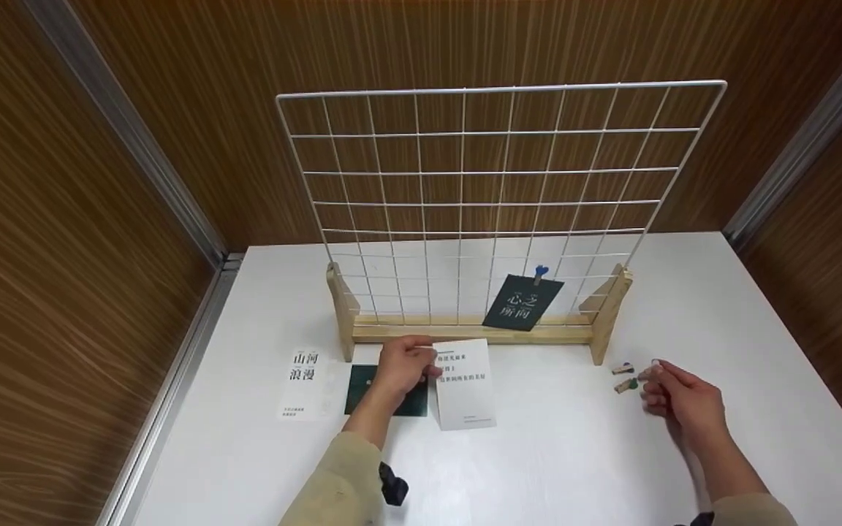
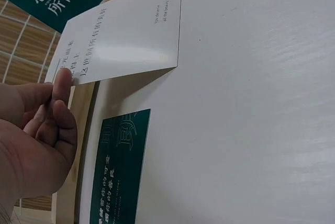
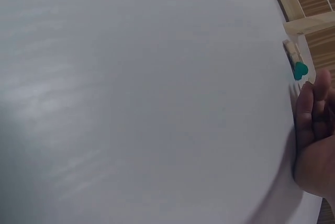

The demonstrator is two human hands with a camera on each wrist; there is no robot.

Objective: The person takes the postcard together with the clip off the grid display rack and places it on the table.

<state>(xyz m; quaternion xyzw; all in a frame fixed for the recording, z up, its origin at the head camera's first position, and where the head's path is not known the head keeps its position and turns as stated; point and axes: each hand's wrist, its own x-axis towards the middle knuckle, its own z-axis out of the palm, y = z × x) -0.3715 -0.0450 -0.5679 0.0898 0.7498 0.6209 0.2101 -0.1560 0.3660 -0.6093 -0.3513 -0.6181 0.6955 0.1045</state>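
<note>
My left hand [image 1: 405, 369] pinches a white printed card [image 1: 468, 394] by its upper left edge, between thumb and fingers. In the left wrist view the card [image 2: 125, 41] stands tilted up from the table, over a dark green card [image 2: 120, 171]. At the right, my right hand [image 1: 688, 402] is low over the table, thumb and fingertips together on a small wooden clothespin [image 1: 647, 373], mostly hidden by the fingers. Just left of those fingertips lie a green-heart clothespin [image 1: 626, 385] and a blue-heart clothespin [image 1: 621, 369].
A white wire grid [image 1: 463, 173] stands upright in a wooden base [image 1: 421, 336] behind the hands. One dark green card [image 1: 520, 303] hangs on it from a blue-heart clothespin [image 1: 540, 273]. Another white card [image 1: 305, 387] lies flat at the left. Wood-grain panels surround the white table.
</note>
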